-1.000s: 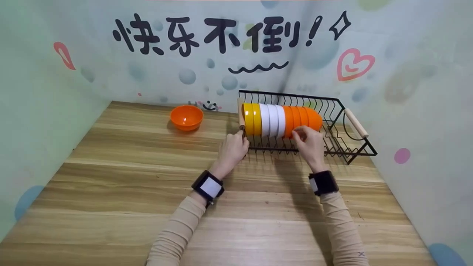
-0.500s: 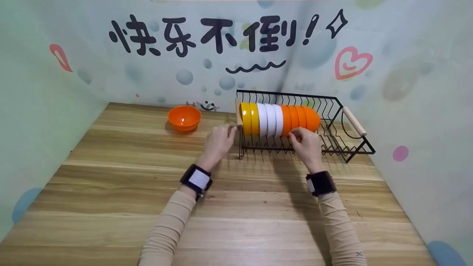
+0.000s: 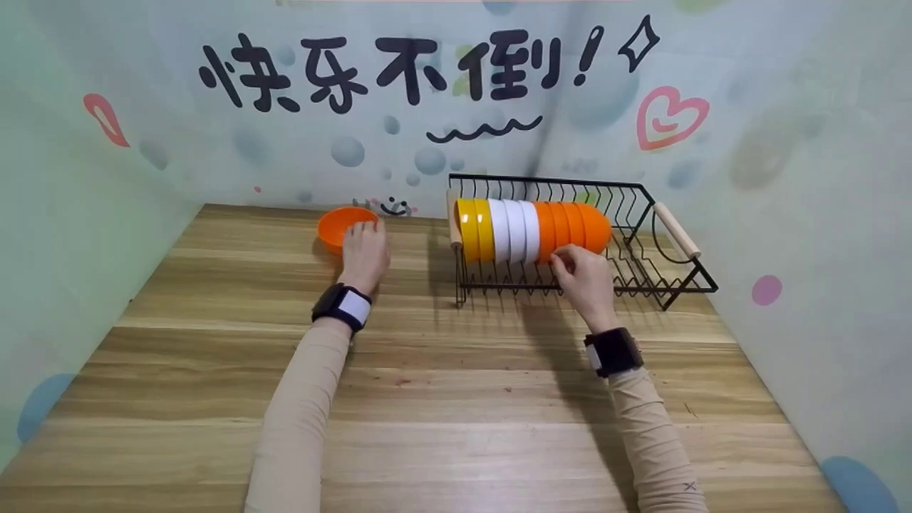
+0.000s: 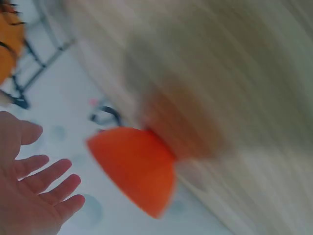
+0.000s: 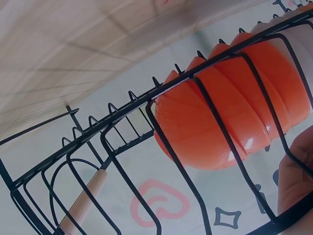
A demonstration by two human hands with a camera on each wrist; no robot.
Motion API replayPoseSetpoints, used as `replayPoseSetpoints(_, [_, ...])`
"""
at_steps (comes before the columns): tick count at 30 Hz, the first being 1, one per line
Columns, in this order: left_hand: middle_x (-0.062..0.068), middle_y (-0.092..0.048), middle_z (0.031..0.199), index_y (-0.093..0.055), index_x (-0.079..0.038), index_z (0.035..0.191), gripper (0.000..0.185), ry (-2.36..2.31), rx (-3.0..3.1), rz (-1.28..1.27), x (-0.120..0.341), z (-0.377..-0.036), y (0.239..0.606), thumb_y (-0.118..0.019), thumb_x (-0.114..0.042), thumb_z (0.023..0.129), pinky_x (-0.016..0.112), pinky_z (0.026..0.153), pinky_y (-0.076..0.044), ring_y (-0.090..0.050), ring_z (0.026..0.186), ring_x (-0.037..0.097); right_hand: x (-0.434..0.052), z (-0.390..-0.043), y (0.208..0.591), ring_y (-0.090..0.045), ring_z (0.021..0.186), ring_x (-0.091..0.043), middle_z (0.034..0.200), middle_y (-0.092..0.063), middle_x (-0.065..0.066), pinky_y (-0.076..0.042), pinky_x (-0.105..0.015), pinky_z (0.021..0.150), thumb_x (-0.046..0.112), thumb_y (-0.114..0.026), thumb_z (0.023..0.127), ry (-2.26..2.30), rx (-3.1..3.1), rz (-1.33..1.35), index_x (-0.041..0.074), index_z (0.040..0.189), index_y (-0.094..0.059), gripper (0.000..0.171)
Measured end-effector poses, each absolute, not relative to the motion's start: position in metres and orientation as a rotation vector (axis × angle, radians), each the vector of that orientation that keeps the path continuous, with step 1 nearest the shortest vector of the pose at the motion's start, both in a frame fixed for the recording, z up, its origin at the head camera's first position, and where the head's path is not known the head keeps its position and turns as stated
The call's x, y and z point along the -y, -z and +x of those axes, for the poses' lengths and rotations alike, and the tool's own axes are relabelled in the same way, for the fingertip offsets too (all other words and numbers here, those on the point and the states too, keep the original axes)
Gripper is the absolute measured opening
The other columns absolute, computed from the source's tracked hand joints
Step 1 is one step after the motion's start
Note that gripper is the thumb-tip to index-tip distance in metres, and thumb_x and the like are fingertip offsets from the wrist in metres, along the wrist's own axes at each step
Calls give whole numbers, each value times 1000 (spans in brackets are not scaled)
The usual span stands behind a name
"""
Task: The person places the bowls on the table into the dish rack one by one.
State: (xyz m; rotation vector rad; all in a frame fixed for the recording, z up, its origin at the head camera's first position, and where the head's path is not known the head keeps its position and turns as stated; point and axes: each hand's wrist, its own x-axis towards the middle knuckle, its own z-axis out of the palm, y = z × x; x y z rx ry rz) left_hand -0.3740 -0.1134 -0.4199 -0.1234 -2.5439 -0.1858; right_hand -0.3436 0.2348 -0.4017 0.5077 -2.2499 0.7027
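My left hand [image 3: 367, 249] reaches over the near side of a loose orange bowl [image 3: 333, 226] on the table. In the left wrist view the fingers [image 4: 54, 176] are spread and relaxed, with a gap between them and the bowl. A row of nested bowls lies on its side in a black wire dish rack [image 3: 691, 288]: two yellow bowls [image 3: 476, 231], three white bowls [image 3: 514, 231] and several orange bowls [image 3: 573, 228]. My right hand [image 3: 588, 281] stays at the rack's front, bent fingertips at the lower edge of the orange bowls; whether they pinch anything I cannot tell.
Wooden handles [image 3: 677, 229] sit at both ends of the rack. A printed cloth backdrop [image 3: 399, 164] rises behind the wooden table [image 3: 427, 399] and along both sides. The rack's right end holds only bare wires.
My left hand has left the rack's left end and moved left to the loose orange bowl. My right hand stays by the nested bowls. The head view has shifted slightly.
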Motion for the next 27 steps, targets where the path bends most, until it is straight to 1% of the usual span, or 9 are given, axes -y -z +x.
replayPoseSetpoints(3, [27, -63, 111, -56, 9, 116, 33, 129, 2671, -64, 125, -377, 427, -53, -8, 88, 51, 97, -42, -58, 104, 44, -235, -343, 401, -62, 63, -24, 76, -70, -14, -49, -37, 60, 10, -65, 87, -706, 2259, 504, 0, 87, -70, 11])
replayPoseSetpoints(8, [28, -62, 116, -54, 10, 118, 32, 90, 2809, 8, 138, -381, 433, -49, -9, 93, 55, 105, -37, -56, 111, 45, -235, -343, 402, -61, 63, -23, 76, -70, -14, -48, -35, 60, 10, -65, 87, -709, 2263, 494, 0, 87, -70, 12])
replayPoseSetpoints(12, [27, -62, 119, -53, 9, 122, 32, 46, 2828, 9, 141, -382, 436, -48, -3, 92, 56, 107, -34, -55, 114, 43, -236, -344, 402, -61, 63, -23, 76, -70, -14, -48, -34, 61, 10, -64, 87, -715, 2265, 490, 0, 87, -70, 11])
replayPoseSetpoints(14, [26, -63, 117, -55, 8, 120, 31, 36, 2810, 4, 141, -382, 437, -47, -1, 92, 55, 107, -34, -56, 113, 42, -235, -344, 401, -61, 63, -24, 77, -70, -14, -48, -34, 61, 10, -64, 87, -716, 2267, 492, 0, 87, -70, 12])
replayPoseSetpoints(16, [24, -65, 114, -57, 8, 116, 29, 36, 2789, -4, 141, -382, 438, -46, 0, 91, 52, 104, -38, -58, 110, 39, -235, -344, 401, -62, 64, -24, 77, -70, -14, -48, -34, 62, 10, -64, 88, -721, 2272, 490, 0, 88, -70, 12])
replayPoseSetpoints(20, [22, -68, 105, -60, 7, 108, 24, 36, 2741, -11, 140, -382, 439, -45, -1, 91, 46, 91, -45, -62, 102, 37, -235, -343, 402, -61, 64, -24, 77, -70, -14, -48, -34, 62, 11, -64, 88, -719, 2270, 494, 1, 88, -70, 12])
replayPoseSetpoints(22, [22, -69, 102, -62, 7, 105, 23, 25, 2716, -20, 139, -381, 439, -46, -1, 90, 45, 84, -47, -63, 98, 36, -235, -343, 402, -61, 64, -24, 77, -70, -14, -48, -35, 61, 10, -64, 87, -716, 2260, 504, 0, 87, -70, 11])
replayPoseSetpoints(27, [23, -70, 92, -64, 6, 97, 18, 15, 2640, -75, 133, -376, 439, -49, 0, 88, 45, 77, -50, -66, 88, 37, -236, -345, 404, -63, 65, -24, 77, -70, -14, -49, -36, 62, 9, -64, 87, -709, 2241, 513, 0, 87, -70, 11])
